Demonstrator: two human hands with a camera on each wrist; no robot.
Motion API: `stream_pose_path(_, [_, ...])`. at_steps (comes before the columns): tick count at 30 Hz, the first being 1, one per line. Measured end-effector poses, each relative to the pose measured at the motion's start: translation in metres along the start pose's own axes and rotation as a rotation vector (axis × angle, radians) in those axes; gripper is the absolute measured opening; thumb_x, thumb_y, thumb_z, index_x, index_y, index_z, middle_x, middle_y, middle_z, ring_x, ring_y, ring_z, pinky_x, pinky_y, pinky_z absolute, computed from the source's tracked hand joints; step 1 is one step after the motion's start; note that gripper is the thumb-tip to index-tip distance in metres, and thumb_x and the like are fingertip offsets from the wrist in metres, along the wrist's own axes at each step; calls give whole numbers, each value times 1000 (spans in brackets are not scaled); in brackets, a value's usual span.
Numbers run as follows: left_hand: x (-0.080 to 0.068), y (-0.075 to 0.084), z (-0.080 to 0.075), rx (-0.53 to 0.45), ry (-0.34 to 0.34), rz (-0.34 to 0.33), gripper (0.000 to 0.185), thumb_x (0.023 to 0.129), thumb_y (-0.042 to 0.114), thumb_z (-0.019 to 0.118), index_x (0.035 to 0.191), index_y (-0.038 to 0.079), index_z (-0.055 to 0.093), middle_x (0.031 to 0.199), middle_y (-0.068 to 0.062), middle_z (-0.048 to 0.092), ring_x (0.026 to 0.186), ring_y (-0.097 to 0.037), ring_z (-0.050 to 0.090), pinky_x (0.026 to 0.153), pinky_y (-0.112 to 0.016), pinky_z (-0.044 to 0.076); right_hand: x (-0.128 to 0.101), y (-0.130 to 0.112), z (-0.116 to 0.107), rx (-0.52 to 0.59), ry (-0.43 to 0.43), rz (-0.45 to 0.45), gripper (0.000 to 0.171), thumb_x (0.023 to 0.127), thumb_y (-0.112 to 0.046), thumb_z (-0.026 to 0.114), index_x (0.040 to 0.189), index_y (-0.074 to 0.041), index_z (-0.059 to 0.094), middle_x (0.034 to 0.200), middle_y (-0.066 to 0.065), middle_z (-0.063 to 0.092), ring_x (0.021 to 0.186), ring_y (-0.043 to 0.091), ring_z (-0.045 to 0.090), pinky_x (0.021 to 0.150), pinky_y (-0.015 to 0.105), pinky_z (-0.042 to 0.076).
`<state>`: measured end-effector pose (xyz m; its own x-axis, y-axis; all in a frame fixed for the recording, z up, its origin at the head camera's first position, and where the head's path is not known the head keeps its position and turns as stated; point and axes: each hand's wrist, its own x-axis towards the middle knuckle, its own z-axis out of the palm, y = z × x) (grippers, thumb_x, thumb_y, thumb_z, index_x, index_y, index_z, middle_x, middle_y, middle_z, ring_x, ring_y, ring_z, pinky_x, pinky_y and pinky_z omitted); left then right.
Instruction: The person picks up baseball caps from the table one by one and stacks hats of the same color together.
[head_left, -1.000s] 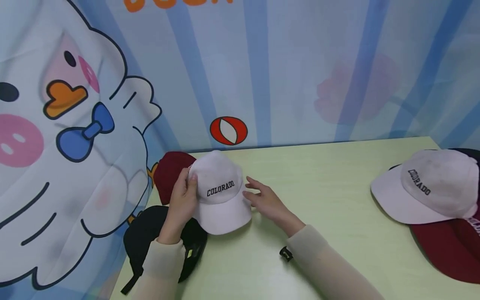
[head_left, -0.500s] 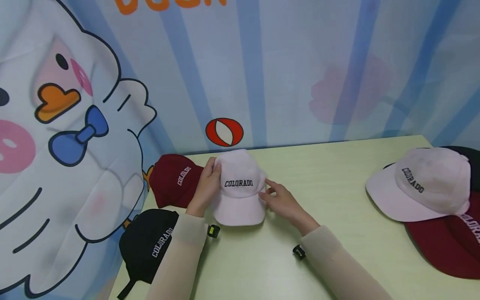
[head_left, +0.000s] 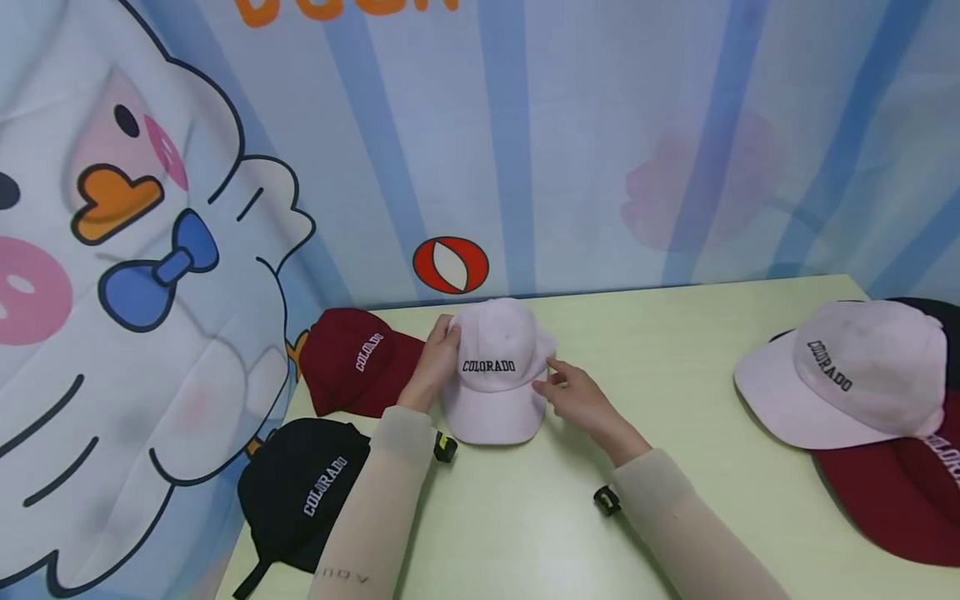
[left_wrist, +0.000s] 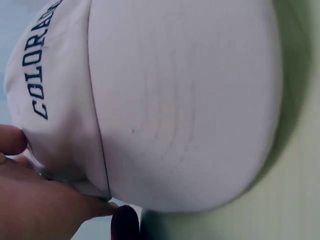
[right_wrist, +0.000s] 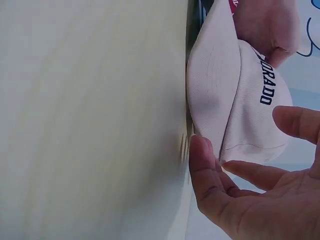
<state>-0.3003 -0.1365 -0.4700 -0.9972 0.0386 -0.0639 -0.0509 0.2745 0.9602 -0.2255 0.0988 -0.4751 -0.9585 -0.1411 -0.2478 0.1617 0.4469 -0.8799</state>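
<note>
The pink cap (head_left: pixel 497 371) sits on the pale green table (head_left: pixel 675 350) near its back edge, brim toward the person, flanked by both hands, which seems meant to square it up and keep the crown from slumping; the left hand (head_left: pixel 437 363) holds the crown's left side with fingers curled against the fabric, and the right hand (head_left: pixel 577 397) lies at the crown's right edge with fingers loosely spread, fingertips (right_wrist: pixel 201 150) at the seam where brim meets crown, touching rather than pinching as far as the wrist view shows; the cap is soft pale pink cloth with COLORADO stitched in dark letters across the front and a short curved brim; a maroon cap (head_left: pixel 352 358) lies just beside it on the left, a black cap (head_left: pixel 307 492) nearer the table's front corner, and a second pink cap (head_left: pixel 847 375) rests on other caps well apart at the right.
</note>
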Motion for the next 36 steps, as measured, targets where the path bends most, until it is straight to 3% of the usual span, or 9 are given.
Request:
stream_pose_path(9, [3, -1, 8, 34, 45, -34, 31, 113, 30, 33, 134, 12, 47, 128, -12, 53, 118, -26, 48, 108, -47, 37, -1, -2, 0, 7, -38, 4, 67, 106, -32, 55, 162, -5, 30, 148, 23, 50, 107, 31, 68, 95, 45, 55])
stream_pose_path(14, [3, -5, 12, 35, 33, -43, 37, 113, 31, 33, 142, 12, 45, 139, -13, 51, 129, -27, 47, 117, -51, 34, 0, 0, 0, -5, -34, -16, 66, 106, -31, 54, 162, -3, 31, 152, 25, 48, 105, 32, 69, 97, 48, 54])
stream_pose_path(21, [1, -9, 13, 73, 28, -32, 53, 112, 31, 32, 163, 15, 28, 167, -8, 32, 156, -26, 29, 130, -50, 20, 1, 0, 3, -7, -26, -14, 62, 106, -30, 54, 160, -4, 36, 157, 25, 46, 115, 34, 67, 99, 47, 55])
stream_pose_path(36, [6, -15, 5, 106, 42, -62, 57, 112, 32, 32, 167, 20, 21, 173, -7, 21, 160, -27, 18, 131, -51, 14, 1, -2, 7, -7, -34, -10, 62, 105, -33, 55, 160, -10, 38, 162, 20, 42, 144, 40, 47, 117, 58, 40])
